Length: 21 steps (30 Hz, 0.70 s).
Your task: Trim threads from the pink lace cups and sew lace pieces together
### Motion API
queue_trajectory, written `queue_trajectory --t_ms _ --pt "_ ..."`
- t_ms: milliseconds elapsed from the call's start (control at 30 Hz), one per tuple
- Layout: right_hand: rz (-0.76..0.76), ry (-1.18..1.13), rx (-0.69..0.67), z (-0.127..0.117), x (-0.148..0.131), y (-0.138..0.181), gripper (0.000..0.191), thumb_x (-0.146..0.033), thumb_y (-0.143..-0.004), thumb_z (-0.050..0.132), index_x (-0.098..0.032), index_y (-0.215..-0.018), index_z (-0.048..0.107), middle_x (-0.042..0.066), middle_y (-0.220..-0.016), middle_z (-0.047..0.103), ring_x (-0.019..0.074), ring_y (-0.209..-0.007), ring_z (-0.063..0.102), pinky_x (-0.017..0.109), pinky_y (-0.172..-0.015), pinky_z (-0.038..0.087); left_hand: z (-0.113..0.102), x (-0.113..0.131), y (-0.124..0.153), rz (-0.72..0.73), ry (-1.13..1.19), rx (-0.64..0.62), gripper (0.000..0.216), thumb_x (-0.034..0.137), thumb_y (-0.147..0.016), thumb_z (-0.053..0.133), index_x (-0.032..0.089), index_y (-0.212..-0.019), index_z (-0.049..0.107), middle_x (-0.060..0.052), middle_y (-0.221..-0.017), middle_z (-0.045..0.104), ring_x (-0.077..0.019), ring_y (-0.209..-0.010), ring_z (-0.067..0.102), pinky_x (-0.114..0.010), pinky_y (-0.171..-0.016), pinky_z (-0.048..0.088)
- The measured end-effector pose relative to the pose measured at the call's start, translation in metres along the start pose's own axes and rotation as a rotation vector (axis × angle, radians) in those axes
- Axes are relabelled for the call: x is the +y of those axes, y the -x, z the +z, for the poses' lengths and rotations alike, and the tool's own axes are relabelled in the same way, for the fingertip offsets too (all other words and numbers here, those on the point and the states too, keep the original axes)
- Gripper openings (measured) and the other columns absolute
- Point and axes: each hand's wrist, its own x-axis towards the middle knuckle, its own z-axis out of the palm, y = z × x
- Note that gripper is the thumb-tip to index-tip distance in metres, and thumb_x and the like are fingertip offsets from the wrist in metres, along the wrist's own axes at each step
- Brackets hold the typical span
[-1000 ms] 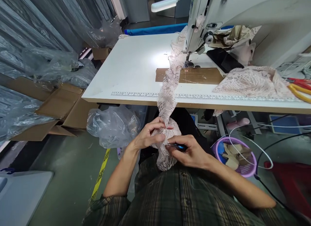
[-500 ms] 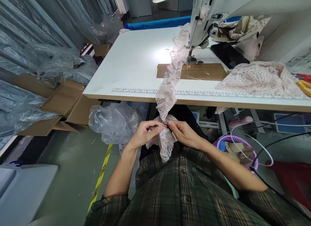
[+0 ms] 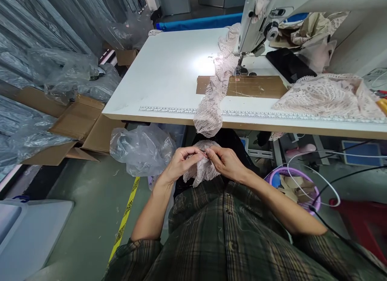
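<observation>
Over my lap, my left hand (image 3: 182,163) and my right hand (image 3: 226,162) meet, both closed with thumb and fingertips pinched together. Between them is a gathered piece of pale pink lace (image 3: 205,170), bunched below and behind the fingers. Something small and dark shows at the fingertips, too small to make out. A long ruffled lace strip (image 3: 216,93) lies across the white sewing table (image 3: 163,79) and hangs over its front edge just beyond my hands. Whether this strip joins the lace in my hands cannot be seen.
A sewing machine (image 3: 258,23) stands at the table's right, its needle beside the strip. Folded lace (image 3: 335,96) lies on the right, with a black cloth (image 3: 290,65) behind it. Left are an open cardboard box (image 3: 78,119) and a plastic bag (image 3: 142,150). A purple basket (image 3: 314,192) stands low right.
The strip's hanging end has come away from my fingers and now rests rounded at the table edge. The lace in my hands is bunched higher and hangs less. The view has shifted slightly.
</observation>
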Motion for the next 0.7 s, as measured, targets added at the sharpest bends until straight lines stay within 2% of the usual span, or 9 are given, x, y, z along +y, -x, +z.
queue_trajectory --t_ms 100,200,300,367,400,467,533,600,700 --pt "0.013 -0.070 -0.005 0.003 0.006 0.002 0.036 -0.050 -0.097 0.044 -0.020 -0.082 0.056 -0.002 -0.067 0.050 0.0115 -0.060 0.041 0.026 -0.058 0.032 0.002 -0.001 0.000 -0.020 0.015 -0.004 0.022 0.038 -0.080 0.068 0.017 -0.074 0.073 -0.005 -0.080 0.071 -0.0197 -0.081 0.063 -0.030 -0.080 0.047" --pt "0.050 -0.202 -0.097 0.006 0.012 0.014 0.034 -0.053 -0.088 0.060 -0.019 -0.092 0.057 -0.004 -0.069 0.049 0.0111 -0.062 0.041 0.024 -0.058 0.035 0.000 -0.002 0.003 -0.046 -0.003 -0.014 0.025 0.041 -0.081 0.067 0.017 -0.078 0.074 -0.007 -0.084 0.073 -0.0204 -0.082 0.065 -0.030 -0.078 0.049" --pt "0.105 -0.279 -0.152 0.009 0.014 0.028 0.036 -0.052 -0.088 0.059 -0.018 -0.076 0.053 -0.004 -0.065 0.042 0.0104 -0.061 0.038 0.024 -0.056 0.034 -0.011 -0.002 0.006 -0.086 -0.091 -0.162 0.024 0.039 -0.077 0.073 0.017 -0.086 0.076 -0.006 -0.084 0.073 -0.0178 -0.077 0.065 -0.026 -0.071 0.049" --pt "0.120 -0.304 -0.140 0.009 0.017 0.035 0.039 -0.051 -0.091 0.056 -0.019 -0.070 0.049 -0.004 -0.065 0.040 0.0102 -0.061 0.037 0.023 -0.055 0.033 -0.020 -0.003 0.005 -0.118 -0.151 -0.280 0.029 0.036 -0.069 0.079 0.019 -0.092 0.076 -0.004 -0.079 0.071 -0.0155 -0.069 0.062 -0.024 -0.064 0.048" --pt "0.123 -0.299 -0.116 0.009 0.019 0.036 0.038 -0.050 -0.091 0.055 -0.019 -0.071 0.048 -0.004 -0.066 0.041 0.0103 -0.061 0.038 0.023 -0.056 0.034 -0.025 -0.004 0.002 -0.126 -0.182 -0.294 0.032 0.035 -0.066 0.081 0.019 -0.093 0.076 -0.003 -0.076 0.070 -0.0146 -0.065 0.061 -0.024 -0.061 0.047" --pt "0.131 -0.239 -0.034 0.006 0.029 0.035 0.037 -0.051 -0.092 0.053 -0.019 -0.073 0.050 -0.003 -0.067 0.043 0.0111 -0.061 0.040 0.024 -0.058 0.036 -0.033 -0.007 -0.005 -0.117 -0.248 -0.188 0.032 0.035 -0.066 0.081 0.020 -0.094 0.076 -0.001 -0.070 0.066 -0.0138 -0.062 0.058 -0.024 -0.058 0.046" --pt "0.145 -0.091 0.058 0.002 0.042 0.031 0.036 -0.052 -0.091 0.053 -0.019 -0.078 0.056 -0.002 -0.069 0.050 0.0130 -0.063 0.045 0.025 -0.060 0.039 -0.041 -0.010 -0.014 -0.071 -0.280 0.030 0.031 0.036 -0.069 0.079 0.019 -0.095 0.075 -0.001 -0.070 0.063 -0.0140 -0.064 0.058 -0.024 -0.061 0.047" --pt "0.152 0.101 0.156 -0.004 0.054 0.027 0.035 -0.054 -0.088 0.056 -0.019 -0.089 0.063 0.003 -0.079 0.059 0.0167 -0.069 0.053 0.028 -0.064 0.043 -0.048 -0.011 -0.018 -0.042 -0.249 0.187 0.030 0.035 -0.072 0.076 0.018 -0.097 0.074 -0.001 -0.073 0.061 -0.0139 -0.070 0.058 -0.024 -0.066 0.047" --pt "0.121 0.217 0.271 -0.010 0.061 0.023 0.041 -0.055 -0.085 0.061 -0.019 -0.104 0.068 0.010 -0.096 0.065 0.0217 -0.082 0.060 0.034 -0.075 0.048 -0.057 -0.010 -0.010 -0.066 -0.172 0.222 0.030 0.027 -0.071 0.072 0.019 -0.100 0.072 -0.003 -0.083 0.063 -0.0115 -0.068 0.056 -0.021 -0.062 0.045"
